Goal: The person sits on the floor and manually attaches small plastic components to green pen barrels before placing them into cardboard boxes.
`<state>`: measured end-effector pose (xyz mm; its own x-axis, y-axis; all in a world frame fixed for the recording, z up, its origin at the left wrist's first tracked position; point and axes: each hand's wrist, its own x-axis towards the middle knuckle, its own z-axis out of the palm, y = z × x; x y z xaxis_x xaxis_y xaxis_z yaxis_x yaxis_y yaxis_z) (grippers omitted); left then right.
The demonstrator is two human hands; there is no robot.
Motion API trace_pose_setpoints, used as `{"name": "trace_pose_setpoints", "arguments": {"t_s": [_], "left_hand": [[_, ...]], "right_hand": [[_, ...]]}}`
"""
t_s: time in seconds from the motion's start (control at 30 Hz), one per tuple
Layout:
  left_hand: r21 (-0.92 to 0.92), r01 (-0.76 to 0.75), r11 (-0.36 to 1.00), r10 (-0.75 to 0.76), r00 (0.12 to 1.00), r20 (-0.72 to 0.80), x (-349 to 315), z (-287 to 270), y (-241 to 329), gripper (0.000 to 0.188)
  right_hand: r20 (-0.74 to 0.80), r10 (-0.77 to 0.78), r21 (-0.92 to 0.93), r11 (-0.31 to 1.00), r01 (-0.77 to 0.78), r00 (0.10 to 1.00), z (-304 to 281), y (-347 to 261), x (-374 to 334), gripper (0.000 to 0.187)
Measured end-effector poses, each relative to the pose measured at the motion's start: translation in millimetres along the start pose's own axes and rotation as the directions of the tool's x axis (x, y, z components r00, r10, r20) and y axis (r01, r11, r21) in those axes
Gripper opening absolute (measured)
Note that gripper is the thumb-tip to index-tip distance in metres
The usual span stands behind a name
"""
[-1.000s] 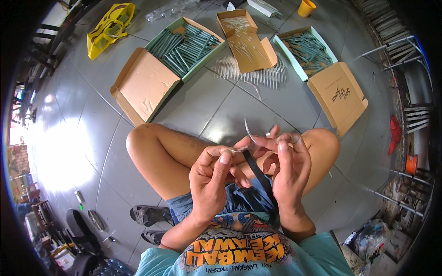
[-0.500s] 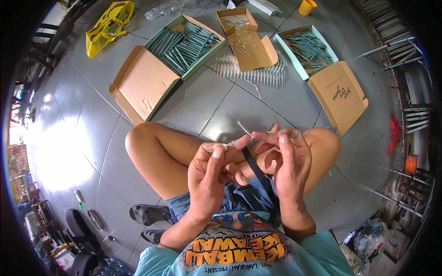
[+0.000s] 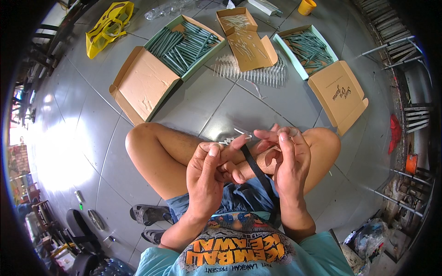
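Note:
My left hand (image 3: 205, 172) is raised over my lap, its thumb and index finger pinched on small whitish clear plastic pieces (image 3: 226, 140). A thin pale sliver (image 3: 242, 132) sticks up by the left index fingertip, between the two hands. Close by on the right, my right hand (image 3: 293, 161) has its thumb pressed to a fingertip, while another finger reaches toward the left hand. Whatever lies in the right pinch is too small to make out. Beyond my legs, several clear pointed pieces (image 3: 251, 72) stand in rows on the floor.
An open box of dark green pen-like tubes (image 3: 159, 73) lies ahead left. A smaller box (image 3: 258, 55) holding thin clear pieces sits mid-front, and another open box of green tubes (image 3: 338, 87) ahead right. A yellow bag (image 3: 94, 41), an orange cup (image 3: 307, 7) and sandals (image 3: 149, 215) surround me.
The thin sliver between my hands has tilted flatter. My left thumb has shifted slightly left, and more of the small clear pieces shows above the left fingers. The boxes stay put.

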<state>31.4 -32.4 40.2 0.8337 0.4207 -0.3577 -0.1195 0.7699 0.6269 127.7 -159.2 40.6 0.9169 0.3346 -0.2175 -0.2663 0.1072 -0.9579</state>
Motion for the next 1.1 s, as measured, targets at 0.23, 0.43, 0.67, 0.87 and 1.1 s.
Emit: {"name": "trace_pose_setpoints", "arguments": {"t_s": [0.23,0.43,0.67,0.87,1.1], "left_hand": [[-0.018,0.008,1.0,-0.008,1.0,0.024,1,-6,-1,0.017],[-0.03,0.025,0.999,-0.024,0.999,0.037,2,-8,-1,0.015],[0.033,0.033,0.999,-0.034,0.999,0.038,1,-4,-3,0.017],[0.075,-0.114,0.991,0.119,0.991,-0.064,5,2,-5,0.019],[0.196,-0.201,0.96,0.222,0.971,-0.092,14,-12,-10,0.016]], "right_hand": [[-0.001,-0.014,0.02,1.0,0.014,1.0,0,1,0,0.018],[-0.011,-0.011,0.045,0.999,0.012,1.0,1,1,-1,0.017],[0.009,-0.11,-0.015,0.994,0.11,0.994,5,8,-3,0.023],[-0.13,-0.464,-0.213,0.876,0.432,0.876,11,10,-2,0.039],[0.465,-0.713,-0.254,0.46,0.851,0.524,16,22,-45,0.038]]}}
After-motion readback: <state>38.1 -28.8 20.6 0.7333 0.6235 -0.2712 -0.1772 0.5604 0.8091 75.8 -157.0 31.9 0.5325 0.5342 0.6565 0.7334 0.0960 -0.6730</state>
